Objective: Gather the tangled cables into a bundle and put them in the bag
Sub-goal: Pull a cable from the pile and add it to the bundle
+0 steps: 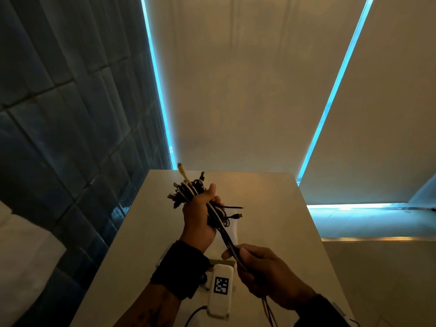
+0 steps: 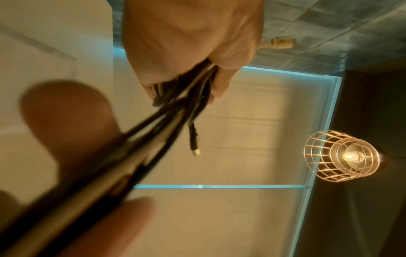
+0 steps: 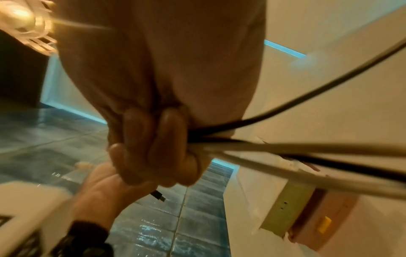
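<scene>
A bundle of black and white cables [image 1: 188, 192] is raised above the white table [image 1: 271, 208]. My left hand [image 1: 200, 215] grips the bundle's thick middle, plugs sticking out above and to the right. Several strands [image 1: 226, 237] run down from it to my right hand [image 1: 264, 272], which grips them in a fist; their ends hang below the wrist. The left wrist view shows the cables [image 2: 175, 107] leaving my left hand [image 2: 189, 52] toward the right hand's blurred fingers [image 2: 66, 125]. The right wrist view shows curled fingers [image 3: 153, 147] round the strands [image 3: 285, 151]. No bag is recognisable.
A dark tiled wall [image 1: 70, 114] stands left of the table. A greenish and pink box-like thing [image 3: 307, 217] lies on the table near the front edge. A caged lamp [image 2: 342, 156] hangs overhead. Pale blinds [image 1: 247, 79] with blue-lit edges stand behind the table.
</scene>
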Motion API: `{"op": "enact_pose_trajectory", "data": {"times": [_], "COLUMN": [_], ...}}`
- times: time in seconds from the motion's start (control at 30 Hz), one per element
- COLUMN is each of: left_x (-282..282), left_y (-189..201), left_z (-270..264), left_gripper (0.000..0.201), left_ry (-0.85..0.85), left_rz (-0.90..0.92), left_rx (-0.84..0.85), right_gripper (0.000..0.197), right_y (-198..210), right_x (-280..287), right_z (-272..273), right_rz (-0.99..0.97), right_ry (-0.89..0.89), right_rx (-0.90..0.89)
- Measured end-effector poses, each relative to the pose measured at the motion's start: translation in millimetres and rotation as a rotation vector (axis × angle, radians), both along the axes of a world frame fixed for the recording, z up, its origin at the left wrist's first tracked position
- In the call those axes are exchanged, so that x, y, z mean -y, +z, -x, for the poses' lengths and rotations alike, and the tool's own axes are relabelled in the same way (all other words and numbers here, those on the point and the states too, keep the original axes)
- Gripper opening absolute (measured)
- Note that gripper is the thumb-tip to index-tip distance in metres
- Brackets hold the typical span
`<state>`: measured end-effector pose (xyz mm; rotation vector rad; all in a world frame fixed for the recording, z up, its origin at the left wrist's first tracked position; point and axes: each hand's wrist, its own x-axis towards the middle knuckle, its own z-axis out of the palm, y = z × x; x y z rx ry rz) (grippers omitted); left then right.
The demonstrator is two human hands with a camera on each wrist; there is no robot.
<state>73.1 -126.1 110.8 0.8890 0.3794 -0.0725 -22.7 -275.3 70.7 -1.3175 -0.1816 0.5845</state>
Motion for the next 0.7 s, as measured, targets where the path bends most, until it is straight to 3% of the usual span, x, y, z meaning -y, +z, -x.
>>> {"op": "enact_pose_trajectory", "data": {"times": [0.13, 0.23, 0.27, 0.37, 0.47, 0.6, 0.7], "left_x": [3.7, 1.4, -0.5, -3.5, -6.6, -16.3, -22.4], "left_y": [11.2, 11.8, 10.6, 8.9, 11.2, 13.2, 23.2], "left_z": [5.7, 11.6, 13.9, 20.8, 28.4, 25.4, 28.4], "left_gripper": [0.029, 0.021, 0.022, 0.019, 0.014, 0.016, 0.008], "left_ry": [-0.179, -0.380, -0.460, -0.670, -0.730, -0.724, -0.899], "left_rz": [0.171, 0.272, 0.261, 0.107, -0.133, -0.221, -0.193], "left_rx": [0.038, 0.064, 0.081, 0.140, 0.203, 0.231, 0.266], "right_gripper": [0.037, 0.021, 0.015, 0.018, 0.016, 0.017, 0.013], "right_y": [-6.5, 9.7, 17.0, 37.8, 53.7, 76.8, 88.3], "right_x": [5.7, 14.3, 17.9, 23.6, 24.3, 28.5, 23.7], "right_z": [-10.0, -19.2, -22.8, -35.6, -44.3, -50.4, -54.1], "right_rz": [-0.035, 0.199, 0.308, 0.605, 0.803, 0.887, 0.886], "right_ry": [0.052, 0.082, 0.091, 0.132, 0.165, 0.115, 0.131], "right_rx": [-0.088, 0.083, 0.165, 0.402, 0.546, 0.683, 0.751]}}
